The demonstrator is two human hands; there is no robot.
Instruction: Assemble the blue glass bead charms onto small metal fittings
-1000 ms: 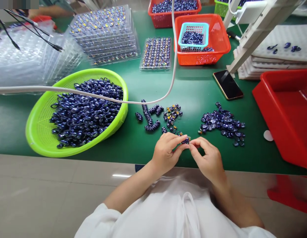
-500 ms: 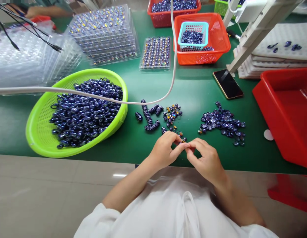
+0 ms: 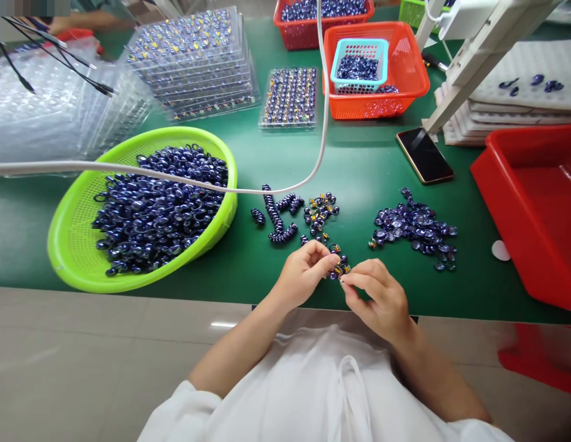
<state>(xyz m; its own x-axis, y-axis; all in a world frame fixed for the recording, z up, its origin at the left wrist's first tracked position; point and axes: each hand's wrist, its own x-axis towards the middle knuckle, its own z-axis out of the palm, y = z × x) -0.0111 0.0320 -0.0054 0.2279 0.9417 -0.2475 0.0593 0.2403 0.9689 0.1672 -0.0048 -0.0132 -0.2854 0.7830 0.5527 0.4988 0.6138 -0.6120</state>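
My left hand and my right hand meet at the near edge of the green table, both pinched on a small dark blue ring piece with a yellow bit. Just beyond the fingers lie a few assembled blue-and-yellow pieces. Short stacked rows of blue rings lie to the left of them. A loose pile of flat blue stones lies to the right.
A lime green basket full of blue rings stands at the left, crossed by a white cable. Filled clear trays, an orange basket, a phone and a red bin ring the work spot. Another person's arm shows at far top left.
Both hands have drawn slightly nearer and lower, and the fingertips have shifted on the small piece. Nothing else on the table has moved.
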